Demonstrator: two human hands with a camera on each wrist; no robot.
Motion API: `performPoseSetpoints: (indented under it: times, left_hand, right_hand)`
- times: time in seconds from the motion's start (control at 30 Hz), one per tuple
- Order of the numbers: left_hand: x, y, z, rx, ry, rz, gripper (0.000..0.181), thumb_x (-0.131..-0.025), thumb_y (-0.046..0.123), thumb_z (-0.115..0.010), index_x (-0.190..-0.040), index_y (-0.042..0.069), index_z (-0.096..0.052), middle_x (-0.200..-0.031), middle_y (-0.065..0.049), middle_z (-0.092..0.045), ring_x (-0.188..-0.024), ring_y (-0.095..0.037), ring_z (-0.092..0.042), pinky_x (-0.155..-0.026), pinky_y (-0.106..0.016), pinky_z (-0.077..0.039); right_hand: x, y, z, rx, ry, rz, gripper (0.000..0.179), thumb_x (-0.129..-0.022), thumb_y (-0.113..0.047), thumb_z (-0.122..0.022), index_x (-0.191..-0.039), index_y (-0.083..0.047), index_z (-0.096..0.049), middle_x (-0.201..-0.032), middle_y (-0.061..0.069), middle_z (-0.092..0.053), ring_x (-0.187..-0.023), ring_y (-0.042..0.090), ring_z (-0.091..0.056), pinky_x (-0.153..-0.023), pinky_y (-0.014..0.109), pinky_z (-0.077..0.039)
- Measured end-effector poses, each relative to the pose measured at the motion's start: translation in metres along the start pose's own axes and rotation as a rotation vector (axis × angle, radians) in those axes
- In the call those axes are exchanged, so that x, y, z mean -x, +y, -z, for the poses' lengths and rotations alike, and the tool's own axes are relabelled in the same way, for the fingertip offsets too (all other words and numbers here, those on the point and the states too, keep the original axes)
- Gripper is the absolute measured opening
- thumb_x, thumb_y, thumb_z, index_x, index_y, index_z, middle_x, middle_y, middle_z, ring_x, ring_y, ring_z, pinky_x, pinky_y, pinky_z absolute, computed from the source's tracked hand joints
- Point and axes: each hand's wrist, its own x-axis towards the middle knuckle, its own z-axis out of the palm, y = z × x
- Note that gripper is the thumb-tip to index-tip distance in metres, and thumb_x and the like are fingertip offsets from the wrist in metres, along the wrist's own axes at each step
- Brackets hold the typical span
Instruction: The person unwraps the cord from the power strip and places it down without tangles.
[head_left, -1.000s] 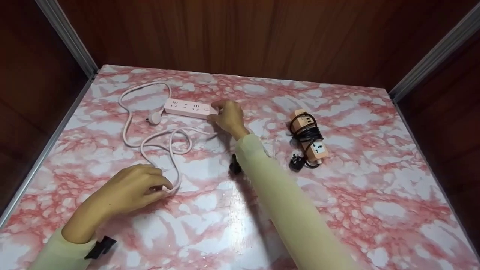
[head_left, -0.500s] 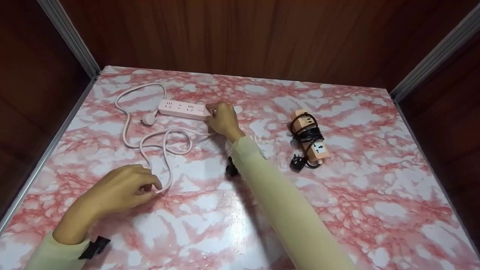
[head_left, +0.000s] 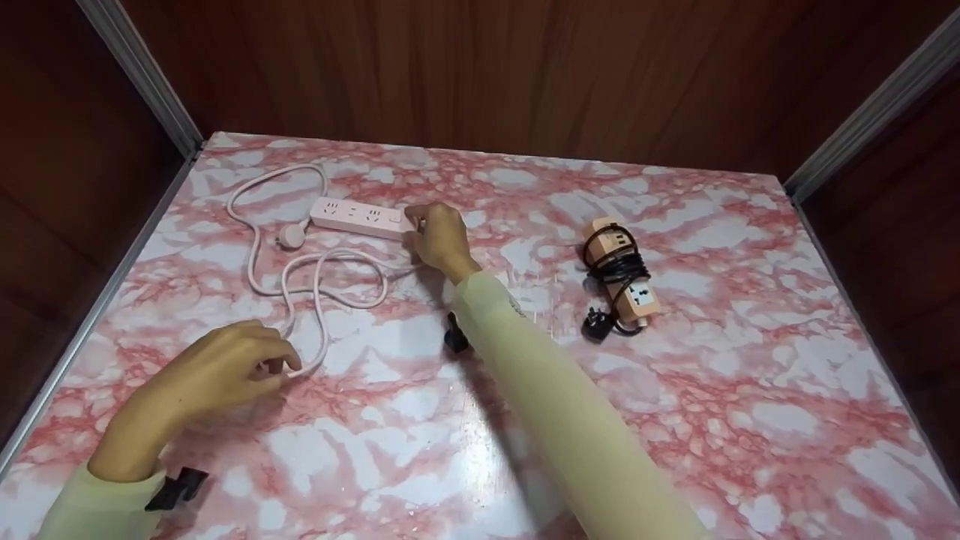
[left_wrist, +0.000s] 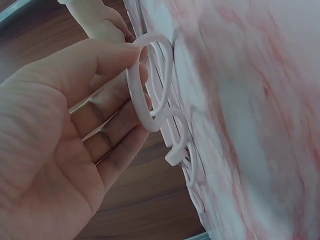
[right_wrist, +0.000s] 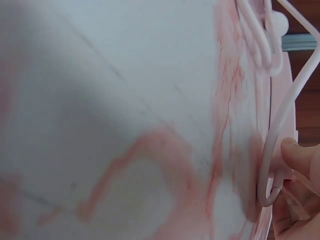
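A pink power strip (head_left: 358, 217) lies toward the back left, its sockets facing up. My right hand (head_left: 442, 238) grips its right end between thumb and fingers; the right wrist view shows the thumb on the strip's side, by the spot where the cord leaves it. The pale pink cord (head_left: 322, 315) runs in loose loops over the table to my left hand (head_left: 217, 371). In the left wrist view, thumb and index finger pinch a bend of this cord (left_wrist: 135, 92), and the other fingers are loosely curled behind it. The round plug (head_left: 291, 236) rests beside the strip's left end.
At right lies an orange power strip (head_left: 634, 296) wrapped in its black cord, with a black plug (head_left: 598, 324) at its near end. Brown wood panels (head_left: 480, 75) wall in the marbled pink-and-white table (head_left: 750, 360) at the back and sides.
The pink power strip has slid left with my right hand holding it, and its plug moved along. My left hand has drawn the pinched cord left. The orange strip stays where it was.
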Motion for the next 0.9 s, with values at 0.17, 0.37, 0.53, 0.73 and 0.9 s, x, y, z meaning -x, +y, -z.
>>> performPoseSetpoints:
  times: [0.17,0.37,0.53,0.73,0.9]
  left_hand:
    - [0.004,-0.009,0.000,0.000,0.047,-0.003,0.022,-0.083,0.002,-0.084,-0.095,0.020,-0.082,-0.090,0.010,-0.070,-0.083,-0.010,-0.061,-0.072,-0.033,-0.055]
    - [0.010,-0.020,-0.001,-0.036,0.128,-0.039,0.024,-0.078,-0.002,-0.086,-0.091,0.018,-0.082,-0.086,0.009,-0.070,-0.084,-0.013,-0.060,-0.071,-0.036,-0.053]
    - [0.013,-0.024,-0.003,-0.061,0.170,-0.051,0.025,-0.076,-0.002,-0.087,-0.091,0.018,-0.082,-0.086,0.008,-0.071,-0.085,-0.014,-0.058,-0.071,-0.035,-0.053]
    - [0.015,-0.029,-0.003,-0.133,0.250,-0.055,0.025,-0.075,-0.005,-0.089,-0.091,0.014,-0.081,-0.087,0.003,-0.071,-0.087,-0.019,-0.061,-0.074,-0.040,-0.055]
    - [0.017,-0.031,-0.003,-0.154,0.278,-0.029,0.025,-0.075,-0.008,-0.088,-0.091,0.011,-0.081,-0.089,-0.001,-0.073,-0.092,-0.027,-0.065,-0.081,-0.047,-0.056]
  right_hand:
    - [-0.004,-0.005,-0.003,0.028,0.018,-0.020,0.005,-0.095,-0.005,-0.076,-0.094,-0.008,-0.072,-0.087,0.006,-0.070,-0.087,0.017,-0.058,-0.081,0.031,-0.048]
    - [-0.006,-0.010,-0.007,0.042,0.015,-0.052,0.017,-0.095,-0.008,-0.077,-0.111,-0.014,-0.081,-0.097,0.006,-0.076,-0.103,0.021,-0.067,-0.096,0.033,-0.053]
    - [-0.008,-0.011,-0.008,0.036,0.011,-0.050,0.011,-0.096,-0.007,-0.077,-0.105,-0.013,-0.080,-0.094,0.007,-0.074,-0.102,0.022,-0.066,-0.096,0.035,-0.052]
    - [-0.010,-0.011,-0.008,0.023,0.003,-0.025,0.007,-0.098,-0.006,-0.075,-0.102,-0.011,-0.078,-0.088,0.006,-0.070,-0.091,0.019,-0.061,-0.089,0.034,-0.052]
    - [-0.011,-0.008,-0.006,0.019,0.003,0.004,0.007,-0.098,-0.004,-0.073,-0.092,-0.008,-0.071,-0.081,0.003,-0.064,-0.085,0.018,-0.055,-0.083,0.035,-0.049]
